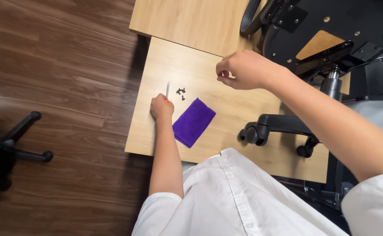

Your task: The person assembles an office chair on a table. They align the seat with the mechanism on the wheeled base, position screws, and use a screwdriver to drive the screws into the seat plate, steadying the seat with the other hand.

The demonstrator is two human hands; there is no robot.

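My left hand (161, 106) rests low on the wooden board (226, 126), closed around a thin screwdriver (167, 90) whose metal shaft points away from me. Just right of its tip lie a few small black screws (181, 92). A folded purple cloth (193, 122) lies beside that hand on the right. My right hand (244, 70) hovers higher over the board, thumb and fingers pinched together; something small may be between the fingertips, but I cannot make it out.
An overturned black office chair (331, 39) with its castor base (261, 131) lies across the board's right side. A second wooden panel (187, 22) lies farther away. Another chair's black legs (21, 144) stand on the dark wood floor at left.
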